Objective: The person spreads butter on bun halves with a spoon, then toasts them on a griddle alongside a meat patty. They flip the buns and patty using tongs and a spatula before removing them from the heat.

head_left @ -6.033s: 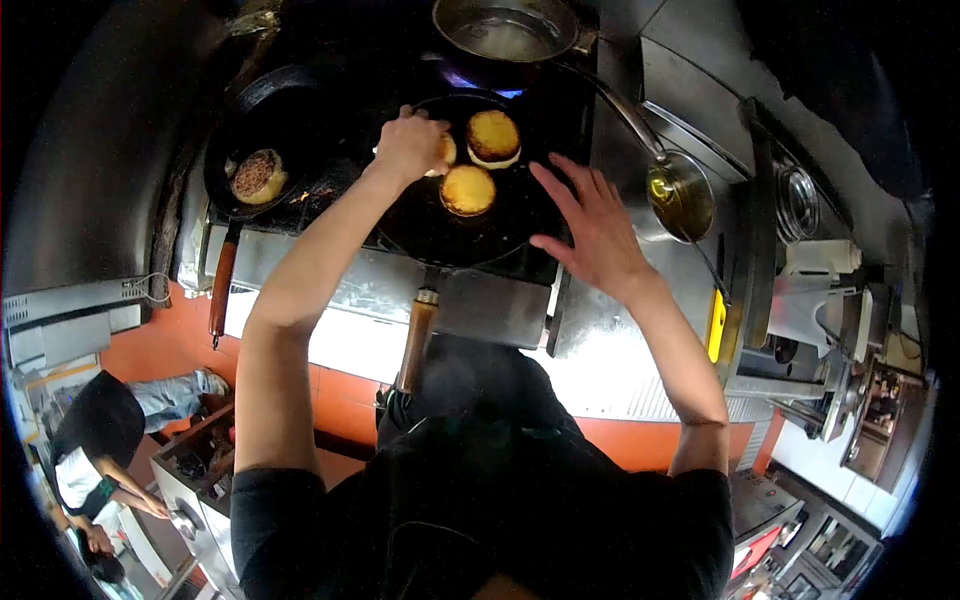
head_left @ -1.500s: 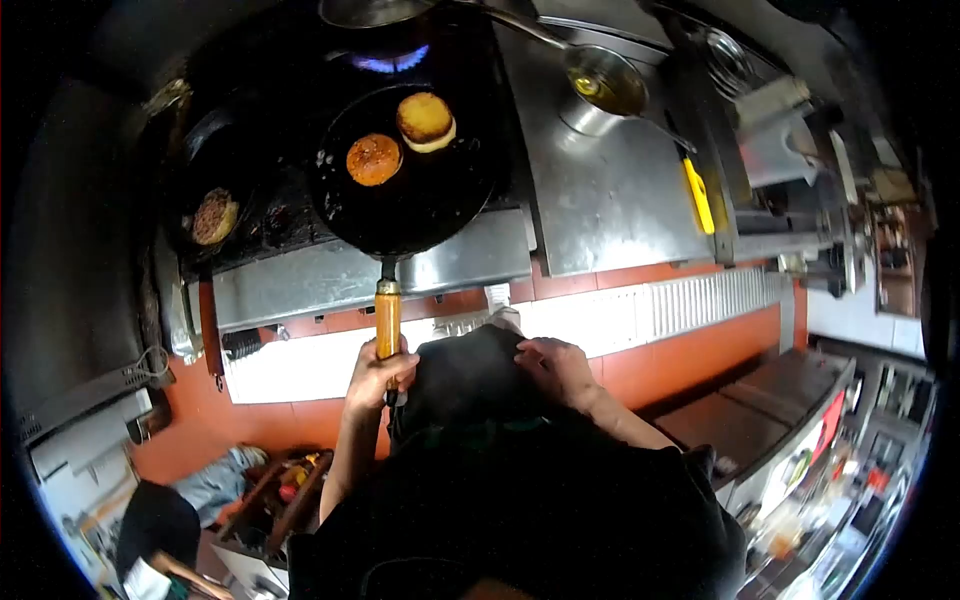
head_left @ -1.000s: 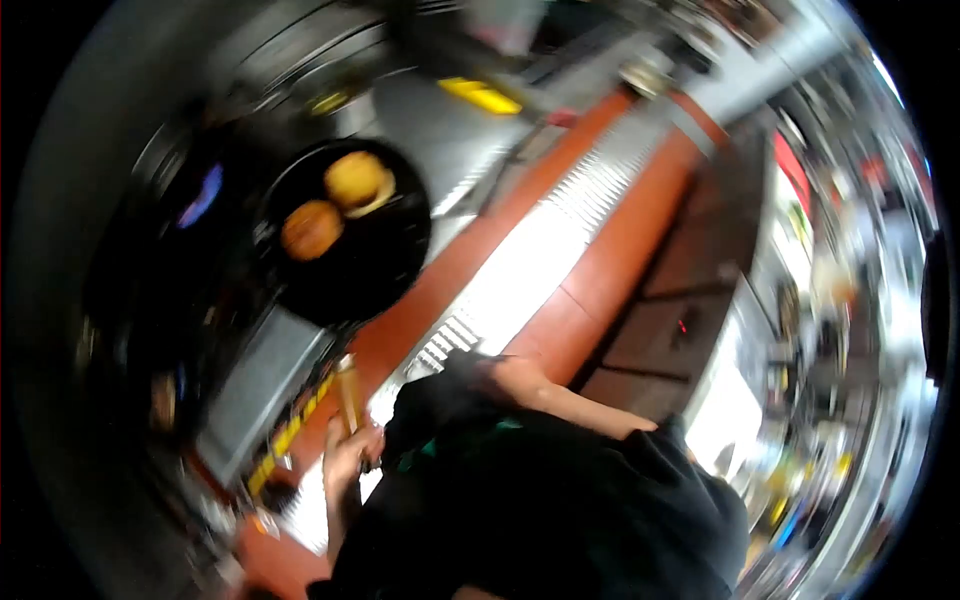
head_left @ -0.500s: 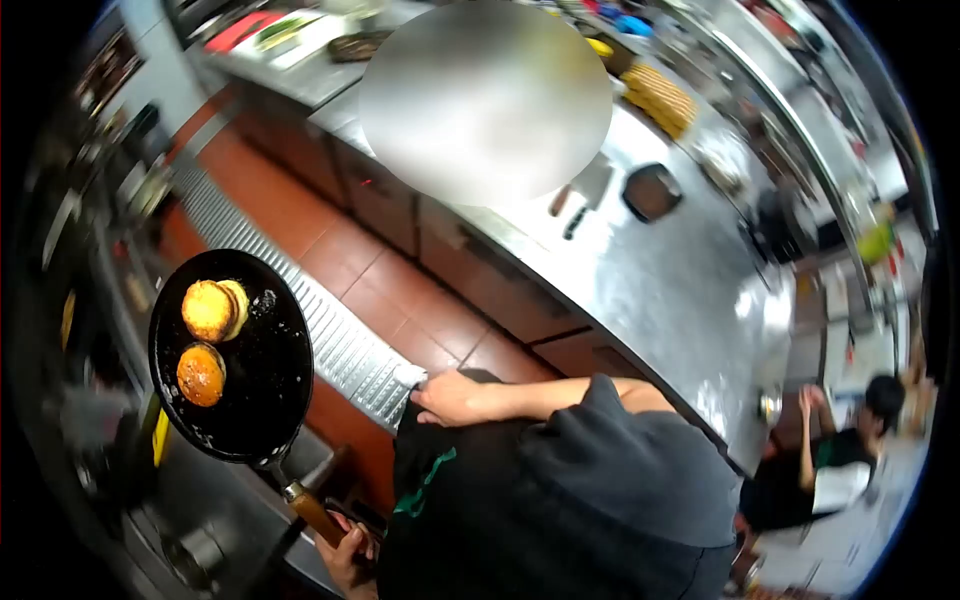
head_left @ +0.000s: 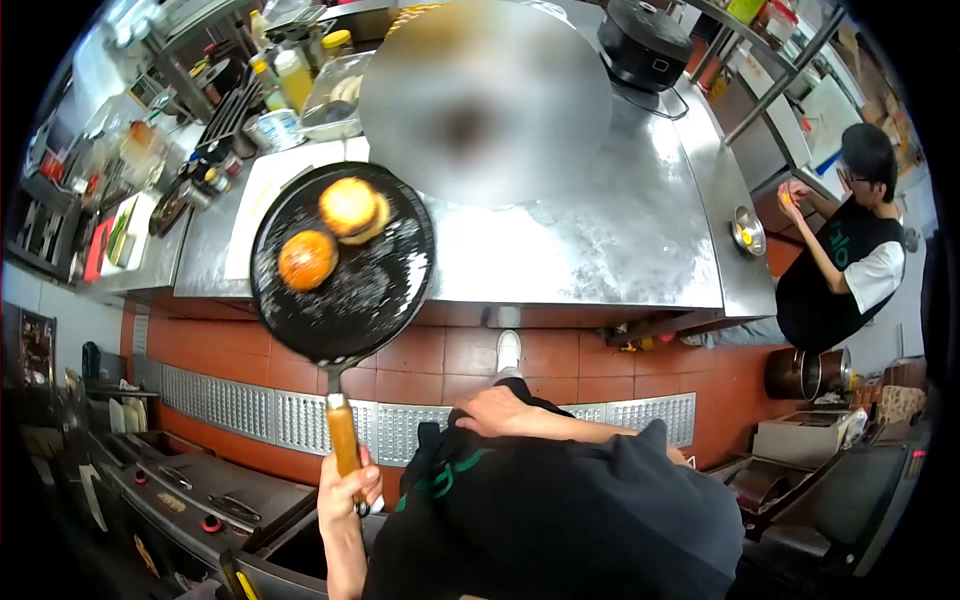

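My left hand [head_left: 350, 488] is closed around the wooden handle [head_left: 342, 435] of a round black frying pan [head_left: 385, 275]. Inside the pan lie browned bun pieces: a glossy orange-brown bun [head_left: 307, 260] at the lower left, and a paler toasted bun half [head_left: 349, 206] that overlaps another piece. Pale grease spots mark the pan's surface. The pan is held up in the air, over the floor and the near edge of the steel counter. My right hand [head_left: 495, 411] rests against my dark apron, fingers loosely extended and partly hidden, with nothing visible in it.
Ahead stands a steel counter [head_left: 560, 270] with a white board [head_left: 245, 235], bottles [head_left: 292, 78] and a black rice cooker [head_left: 645, 45]. A blurred oval hides its middle. At right, a co-worker [head_left: 845, 250] stands by a metal bowl [head_left: 748, 232]. Cooking equipment [head_left: 190, 490] lies behind me at left.
My view has turned from the aisle to face the counter. The pan, still in my left hand, has swung round with me toward the counter, with the buns still in it.
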The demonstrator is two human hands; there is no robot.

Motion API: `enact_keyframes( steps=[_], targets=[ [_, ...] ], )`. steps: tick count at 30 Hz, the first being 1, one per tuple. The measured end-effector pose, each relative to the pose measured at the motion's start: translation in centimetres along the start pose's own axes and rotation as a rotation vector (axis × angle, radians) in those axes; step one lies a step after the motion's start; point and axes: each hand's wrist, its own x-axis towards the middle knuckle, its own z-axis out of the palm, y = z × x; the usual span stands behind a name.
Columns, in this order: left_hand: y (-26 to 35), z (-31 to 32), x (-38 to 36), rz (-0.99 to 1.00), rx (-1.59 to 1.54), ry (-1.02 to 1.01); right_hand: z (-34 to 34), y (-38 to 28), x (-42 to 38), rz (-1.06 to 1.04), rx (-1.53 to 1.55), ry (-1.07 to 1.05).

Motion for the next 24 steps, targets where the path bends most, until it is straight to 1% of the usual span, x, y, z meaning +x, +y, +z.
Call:
enact_keyframes(
  steps=[1, 2, 3, 4, 6, 8, 9, 10, 14, 17, 20, 22, 24],
  targets=[
    [0.3, 1.7, 2.2, -0.032, 0.019, -0.055, -1.5, 1.4, -0.7, 0.059, 0.036, 0.018],
    [-0.1, 2.6, 4.7, -0.065, 0.031, -0.086, -1.1, 4.2, -1.1, 0.019, 0.063, 0.162],
    [-0.3, 4.0, 7.3, -0.068, 0.035, -0.171, -2.8, 5.6, -2.0, 0.098, 0.068, 0.159],
    [-0.4, 5.3, 9.6, -0.096, 0.051, -0.208, -4.2, 6.7, -3.1, 0.187, 0.078, 0.153],
    [-0.5, 8.5, 14.3, -0.114, 0.104, -0.308, -5.2, 10.1, -5.4, 0.260, 0.064, 0.287],
    [-0.8, 11.6, 18.6, -0.152, 0.136, -0.397, -5.8, 12.6, -7.7, 0.343, 0.059, 0.324],
    [-1.3, 12.7, 20.1, -0.181, 0.161, -0.449, -5.7, 13.2, -8.8, 0.409, 0.055, 0.316],
    [-2.1, 13.2, 21.8, -0.208, 0.187, -0.449, -5.4, 13.3, -9.6, 0.471, 0.056, 0.308],
    [-2.9, 17.1, 27.4, -0.294, 0.239, -0.561, -4.1, 13.6, -11.6, 0.614, 0.085, 0.361],
    [-3.6, 19.5, 32.7, -0.310, 0.339, -0.614, -4.3, 14.5, -11.4, 0.683, 0.121, 0.387],
    [-2.7, 22.2, 36.6, -0.339, 0.373, -0.652, -6.1, 14.7, -10.6, 0.719, 0.151, 0.419],
    [-2.4, 22.9, 39.0, -0.345, 0.389, -0.686, -7.1, 14.6, -9.6, 0.738, 0.160, 0.445],
    [-2.4, 23.5, 41.5, -0.377, 0.430, -0.692, -7.6, 14.9, -8.4, 0.769, 0.171, 0.420]
  ],
)
